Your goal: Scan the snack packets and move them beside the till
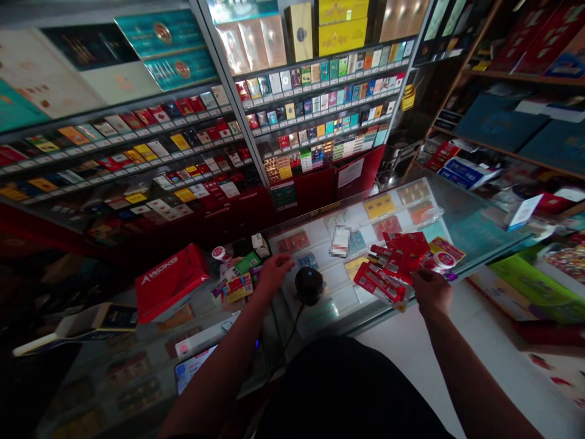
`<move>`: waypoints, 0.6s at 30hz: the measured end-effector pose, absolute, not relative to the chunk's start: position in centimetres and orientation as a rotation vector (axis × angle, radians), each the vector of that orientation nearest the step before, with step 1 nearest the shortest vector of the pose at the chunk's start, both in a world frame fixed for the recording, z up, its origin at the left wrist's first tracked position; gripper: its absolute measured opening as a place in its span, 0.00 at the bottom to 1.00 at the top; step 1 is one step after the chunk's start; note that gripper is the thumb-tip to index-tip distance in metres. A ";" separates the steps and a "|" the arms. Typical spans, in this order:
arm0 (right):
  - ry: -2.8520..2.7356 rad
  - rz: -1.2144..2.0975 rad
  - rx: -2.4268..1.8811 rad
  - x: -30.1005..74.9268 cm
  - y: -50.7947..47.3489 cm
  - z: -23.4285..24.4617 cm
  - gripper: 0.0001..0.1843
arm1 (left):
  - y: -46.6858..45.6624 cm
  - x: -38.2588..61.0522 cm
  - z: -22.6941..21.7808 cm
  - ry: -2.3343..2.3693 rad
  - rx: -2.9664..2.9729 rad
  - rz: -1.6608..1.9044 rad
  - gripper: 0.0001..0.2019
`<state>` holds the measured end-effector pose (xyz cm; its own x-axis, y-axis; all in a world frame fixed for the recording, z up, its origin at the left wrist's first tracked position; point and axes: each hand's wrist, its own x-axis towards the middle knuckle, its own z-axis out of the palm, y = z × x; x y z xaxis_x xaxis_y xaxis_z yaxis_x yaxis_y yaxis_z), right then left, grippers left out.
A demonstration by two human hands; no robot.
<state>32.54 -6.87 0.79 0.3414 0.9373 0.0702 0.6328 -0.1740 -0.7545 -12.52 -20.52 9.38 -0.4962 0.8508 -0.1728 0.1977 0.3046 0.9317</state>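
Note:
My right hand (432, 291) is closed with its fingertips at the edge of a pile of red packets (404, 256) on the glass counter (292, 311). It seems to pinch a red packet there, though the grip is small in view. Just beyond it, a round white-and-red tub (443, 261) rests on a yellow-and-red packet (452, 249). My left hand (274, 271) hovers over the counter, fingers loosely extended to the right, with nothing visible in them. Beside it lie a yellow packet (238, 288) and a green packet (248, 263). A black round scanner-like device (309, 285) stands between my hands.
A red box (171, 281) stands on the left counter, with a phone (194, 369) nearer me. A white pack (340, 241) lies mid-counter. Shelves of cigarette packs (315, 79) line the back. A green box (532, 286) is at the right.

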 end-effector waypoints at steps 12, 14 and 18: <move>-1.441 0.742 -1.822 25.6 -10.4 5.1 0.23 | -18.7 -23.5 9.1 2.594 1.374 0.789 0.23; -1.450 0.771 -1.804 24.5 -10.6 5.9 0.23 | -18.0 -24.8 9.3 2.573 1.548 0.619 0.28; -1.485 0.815 -1.727 22.4 -11.1 6.9 0.22 | -16.8 -26.3 9.8 2.484 1.748 0.282 0.36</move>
